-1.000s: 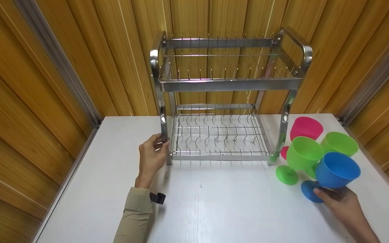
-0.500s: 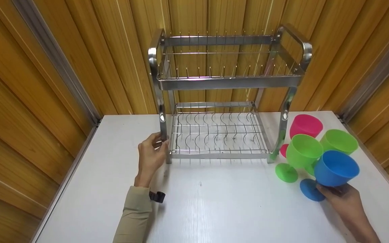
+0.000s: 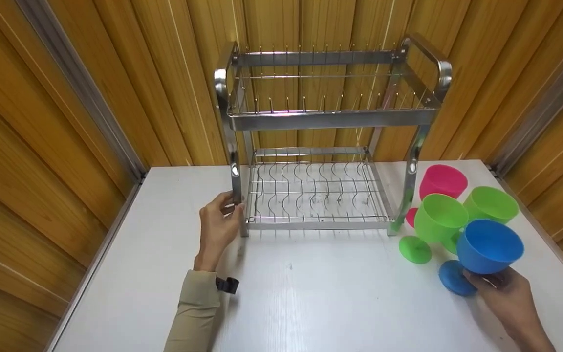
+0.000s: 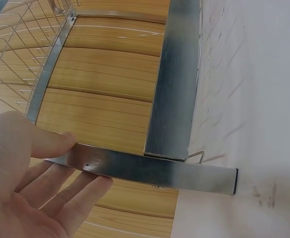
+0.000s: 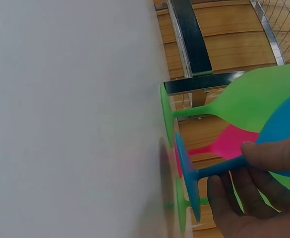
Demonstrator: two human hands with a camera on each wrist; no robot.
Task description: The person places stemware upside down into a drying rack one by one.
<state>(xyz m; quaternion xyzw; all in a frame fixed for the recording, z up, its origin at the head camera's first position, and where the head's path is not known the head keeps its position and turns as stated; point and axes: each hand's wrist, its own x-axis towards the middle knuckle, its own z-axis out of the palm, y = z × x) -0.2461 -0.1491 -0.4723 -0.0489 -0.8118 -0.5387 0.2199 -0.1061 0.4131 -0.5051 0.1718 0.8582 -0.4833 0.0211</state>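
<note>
A two-tier metal dish rack (image 3: 333,120) stands against the back wall. My left hand (image 3: 219,230) holds the lower part of its front left leg (image 4: 130,166), thumb on one side and fingers on the other. On the right, my right hand (image 3: 504,296) grips the stem of a blue plastic goblet (image 3: 490,247) just under its bowl. The goblet's round foot (image 5: 188,176) is tilted and close over the table. Right behind it stand two green goblets (image 3: 440,215) (image 3: 491,203) and a pink goblet (image 3: 443,181), partly hidden by one another.
The white table (image 3: 311,303) reaches back to a wood-patterned panel wall (image 3: 274,24), with similar panels on the left and right. Upright prongs line the rack's upper tier; wavy wires (image 3: 313,190) fill the lower one. The pink and front green goblets stand close to the rack's right leg (image 3: 410,190).
The blue goblet in my right hand has shifted slightly right and toward me, away from the green goblets. My left hand keeps its hold on the rack leg.
</note>
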